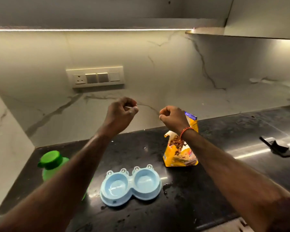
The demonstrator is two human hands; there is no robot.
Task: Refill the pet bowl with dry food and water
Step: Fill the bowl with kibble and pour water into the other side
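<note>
Head view: both hands are raised over the dark countertop (216,190), well above everything on it. The left hand (121,113) is curled, thumb and fingertips pinched on something small and pale; what it is cannot be told. The right hand (172,117) is curled likewise, fingers drawn together; whether anything is held cannot be told. The yellow food bag (181,154) stands upright, long axis vertical, directly below and just beyond the right wrist, top open with kibble showing; the right hand is judged the nearer. The blue double pet bowl (131,185) lies nearer the body, between the forearms, long axis running left to right, both wells apparently without kibble; water is hard to tell. The green bottle (53,164), cap on, is partly hidden behind the left forearm. Counted: one bag, one two-welled bowl, one bottle, one black object (277,147) far right, unidentified
</note>
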